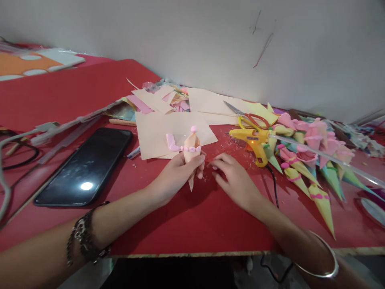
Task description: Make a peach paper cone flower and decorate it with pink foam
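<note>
My left hand [180, 170] is closed around a small cream foam cone [191, 154], its narrow tip pointing down. A pink scalloped strip [174, 145] runs along the cone's upper edge, one end sticking out to the left. On top of the cone sits a pink ball. Just to the right, my right hand [230, 176] rests above the red table with fingers curled and apart, holding nothing that I can see. Beyond it lies a yellow hot glue gun [251, 142] with a clear glue stick [319, 154] in its back.
Scissors [248, 114] lie on cream sheets [168, 128] behind the hands. Several finished foam cones [323, 204] and pink foam flowers [313, 134] are piled at the right. A black phone [87, 166] and a white cable [6, 168] lie at the left.
</note>
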`<state>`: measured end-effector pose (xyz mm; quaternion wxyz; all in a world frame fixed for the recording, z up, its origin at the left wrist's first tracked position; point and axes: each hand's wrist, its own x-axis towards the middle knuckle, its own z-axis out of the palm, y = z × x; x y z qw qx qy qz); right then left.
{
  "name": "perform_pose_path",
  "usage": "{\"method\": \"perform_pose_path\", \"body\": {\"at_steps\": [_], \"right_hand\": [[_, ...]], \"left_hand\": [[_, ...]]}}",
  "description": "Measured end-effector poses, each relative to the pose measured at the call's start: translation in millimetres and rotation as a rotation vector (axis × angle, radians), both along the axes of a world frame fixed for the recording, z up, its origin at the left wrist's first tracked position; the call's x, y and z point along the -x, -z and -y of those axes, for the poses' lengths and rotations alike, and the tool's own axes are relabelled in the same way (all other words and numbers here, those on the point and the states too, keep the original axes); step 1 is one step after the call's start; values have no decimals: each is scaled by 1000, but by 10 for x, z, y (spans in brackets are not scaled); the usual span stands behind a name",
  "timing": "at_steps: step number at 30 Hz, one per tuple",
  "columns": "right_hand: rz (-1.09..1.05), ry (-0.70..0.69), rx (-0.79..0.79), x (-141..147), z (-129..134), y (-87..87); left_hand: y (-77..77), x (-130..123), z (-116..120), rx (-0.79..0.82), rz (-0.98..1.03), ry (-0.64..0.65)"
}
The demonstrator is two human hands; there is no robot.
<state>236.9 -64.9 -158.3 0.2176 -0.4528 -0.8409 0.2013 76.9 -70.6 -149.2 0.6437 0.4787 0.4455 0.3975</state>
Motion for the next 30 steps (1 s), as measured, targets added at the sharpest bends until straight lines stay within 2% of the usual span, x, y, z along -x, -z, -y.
{"method": "perform_pose_path", "body": {"at_steps": [5, 8, 10, 12, 15, 21, 25, 30], "right_hand": [[-298, 33, 42, 28, 44, -54], [-438, 45, 24, 41, 78, -85], [-488, 33, 2, 49, 95, -100], [-521, 14, -26, 57, 107, -107], [-551, -12, -32, 65, 115, -108], [-560, -15, -73, 64, 126, -131], [-530, -16, -97, 71, 130, -132], [-552, 103, -97, 75, 118, -94]], "left_hand": [[3, -5, 8, 46, -11, -30], [-20, -19, 13, 121, 168, -34], [-34, -25, 11, 163, 307, 13], [-39, -25, 7, 175, 356, 72], [-34, -20, 2, 144, 327, 100], [-33, -13, 15, 123, 153, 46], [-35, -6, 21, 107, 109, 37], [-22, 5, 22, 90, 105, 62]]}}
